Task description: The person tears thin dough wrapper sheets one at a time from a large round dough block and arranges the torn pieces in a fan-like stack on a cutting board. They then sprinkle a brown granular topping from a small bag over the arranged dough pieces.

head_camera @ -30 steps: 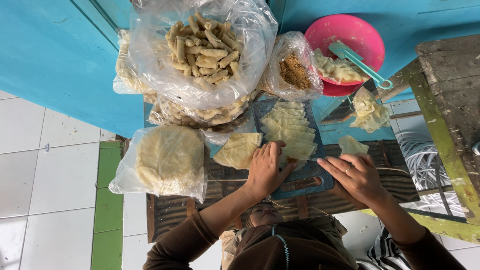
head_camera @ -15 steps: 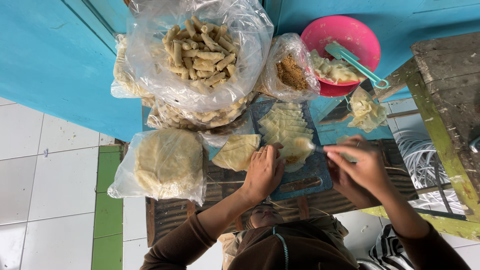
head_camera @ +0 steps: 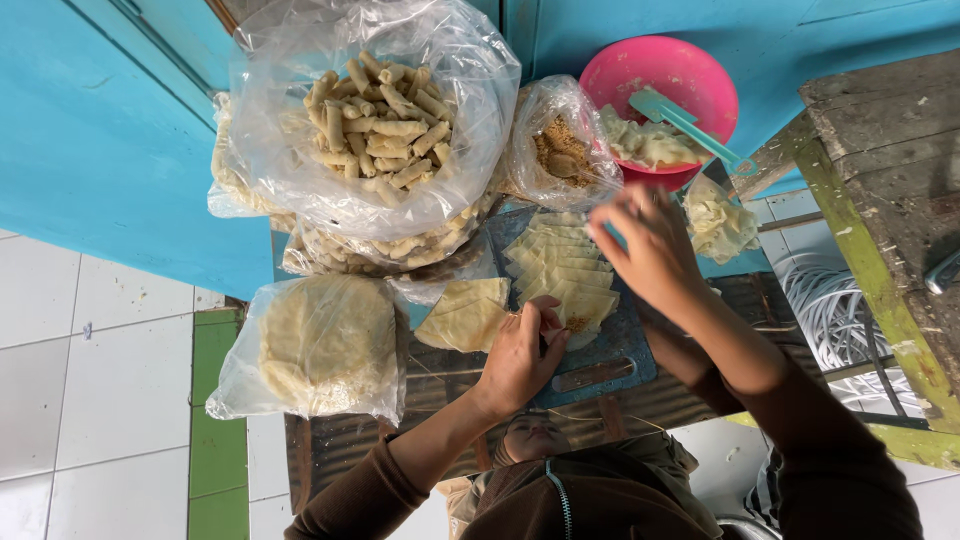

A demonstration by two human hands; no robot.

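Hands over a row of folded wrappers on a blue board.

Left hand [head_camera: 520, 355] curled, fingertips pinched on the near end of the wrapper row [head_camera: 562, 275], at a wrapper with a dab of brown filling [head_camera: 577, 324]; whether it truly grips the sheet is hard to tell from above. Right hand [head_camera: 648, 245] hovers blurred over the far end of the same row, fingers loosely spread, nothing visibly held. Row lies overlapped on the blue cutting board [head_camera: 610, 360], between the two hands. Loose wrapper sheets [head_camera: 465, 318] just left of the left hand. Beyond the right hand: small bag of brown filling [head_camera: 562, 150], pink bowl [head_camera: 625, 85] with teal spatula [head_camera: 685, 125]. Large bag of rolled pieces [head_camera: 375, 125] and bag of round sheets [head_camera: 320, 345] well to the left.
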